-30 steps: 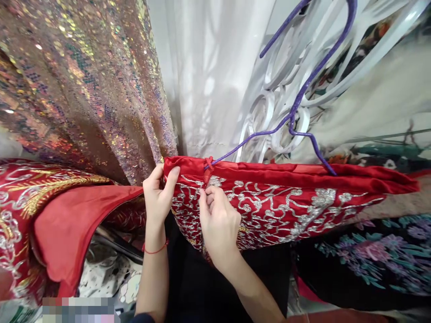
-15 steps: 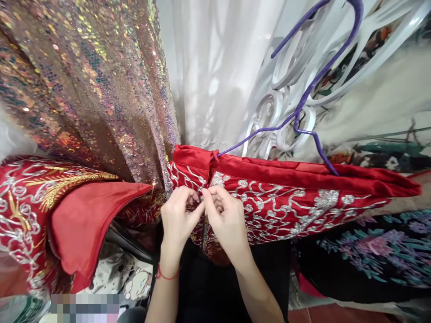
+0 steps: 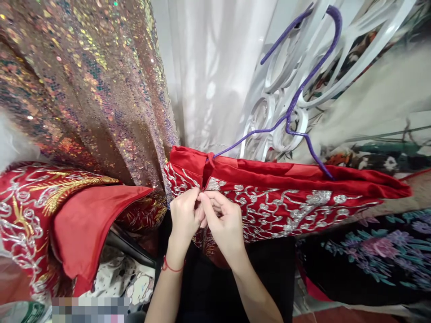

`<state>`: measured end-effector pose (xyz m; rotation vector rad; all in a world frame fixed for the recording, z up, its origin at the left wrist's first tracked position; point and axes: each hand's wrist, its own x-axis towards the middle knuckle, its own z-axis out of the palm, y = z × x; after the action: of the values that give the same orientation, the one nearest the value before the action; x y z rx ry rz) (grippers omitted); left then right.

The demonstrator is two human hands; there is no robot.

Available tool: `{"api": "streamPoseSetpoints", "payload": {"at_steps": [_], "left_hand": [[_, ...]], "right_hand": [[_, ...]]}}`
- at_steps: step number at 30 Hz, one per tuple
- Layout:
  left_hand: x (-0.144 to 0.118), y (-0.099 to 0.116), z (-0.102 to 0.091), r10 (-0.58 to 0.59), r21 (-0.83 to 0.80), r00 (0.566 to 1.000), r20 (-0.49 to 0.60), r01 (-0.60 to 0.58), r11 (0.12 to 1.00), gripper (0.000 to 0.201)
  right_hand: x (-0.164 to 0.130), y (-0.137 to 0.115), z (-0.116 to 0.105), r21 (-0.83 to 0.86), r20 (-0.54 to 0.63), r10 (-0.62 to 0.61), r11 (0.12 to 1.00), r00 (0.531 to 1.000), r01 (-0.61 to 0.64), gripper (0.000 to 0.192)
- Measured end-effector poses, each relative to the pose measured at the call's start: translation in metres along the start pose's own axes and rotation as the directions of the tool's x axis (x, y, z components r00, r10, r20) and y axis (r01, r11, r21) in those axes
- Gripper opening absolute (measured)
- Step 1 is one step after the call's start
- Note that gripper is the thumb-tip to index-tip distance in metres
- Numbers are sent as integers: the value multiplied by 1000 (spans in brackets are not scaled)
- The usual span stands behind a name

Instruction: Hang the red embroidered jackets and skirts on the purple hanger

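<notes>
Red garment (image 3: 286, 197) — white curtain (image 3: 215, 72), sequin fabric (image 3: 84, 89) behind.

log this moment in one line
left hand: pinching red dress | right hand: pinching same spot | dress on purple hanger

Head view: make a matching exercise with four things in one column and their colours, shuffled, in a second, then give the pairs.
Things:
1. hanger
2. curtain
3. sequin cloth
4. garment pinched by the left hand and right hand

Colours:
A. white
B. red with silver embroidery
C. purple
D. shimmering bronze-gold

Pairs: 1-C, 2-A, 3-D, 4-B
</notes>
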<state>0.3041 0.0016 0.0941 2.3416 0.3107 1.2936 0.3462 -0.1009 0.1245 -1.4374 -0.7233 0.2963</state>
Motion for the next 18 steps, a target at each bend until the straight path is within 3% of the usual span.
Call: {"api": "streamPoseSetpoints", "payload": {"at_steps": [5,9,18], "left_hand": [[-2,-1,-5,-90,-11,988,-129,89,996,20],[4,0,-12,-68,0,996,-50,68,998,24],[13,-2,-8,-68,-99,990,125,80,992,17]], "right_hand": [[-6,-8,4,-59,28,-24,998,999,25,26],[-7,-10,8,-77,15,-38,996,999,39,26],[4,-9,8,142,-1,70,987,998,-69,29]]}}
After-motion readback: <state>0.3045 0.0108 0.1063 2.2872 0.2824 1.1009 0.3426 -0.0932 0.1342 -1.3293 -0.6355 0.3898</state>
